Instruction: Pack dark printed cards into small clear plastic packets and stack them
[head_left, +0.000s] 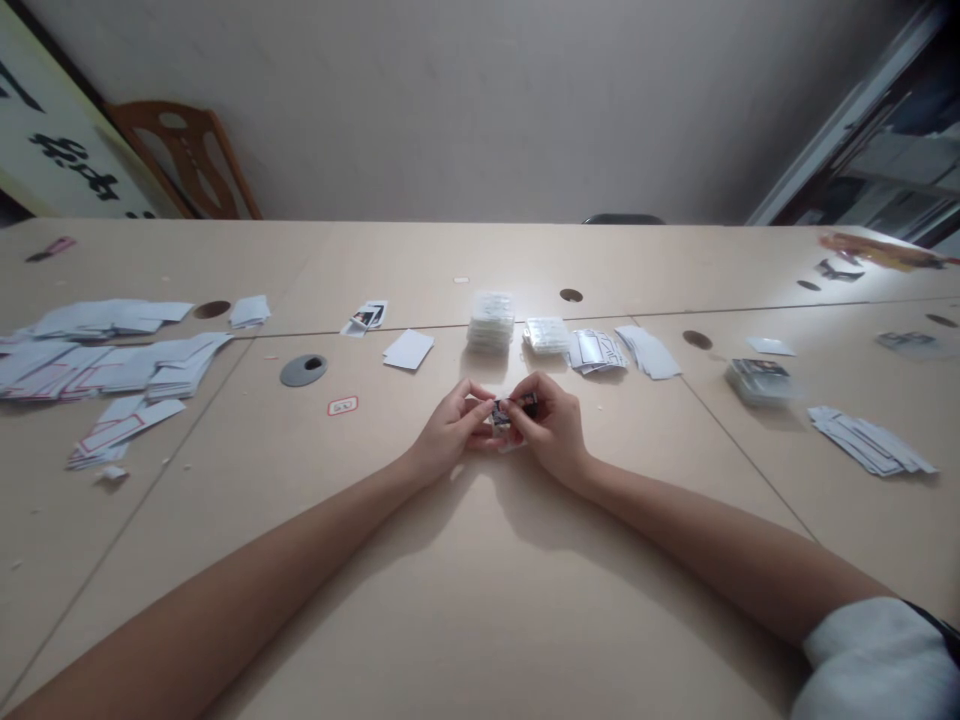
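Note:
Both hands meet over the middle of the table, around a small card with a dark printed picture [501, 412]. My left hand [456, 428] pinches its left side between thumb and fingers. On the other side my right hand [551, 428] is closed on the same card, thumb on top. The fingers cover much of it, and a pale, clear edge shows underneath; I cannot tell whether this is a sleeve. Just beyond the hands stand a tall stack of clear plastic cases [491, 322] and a lower clear stack [546, 336].
Piles of white paper slips [112, 365] spread over the left. White cards [409, 350], printed cards [367, 317] and a grey grommet [304, 370] lie left of centre. Rightward are a clear box [761, 382], fanned slips [870, 440] and several cable holes. Pink-handled scissors [56, 248] lie far left.

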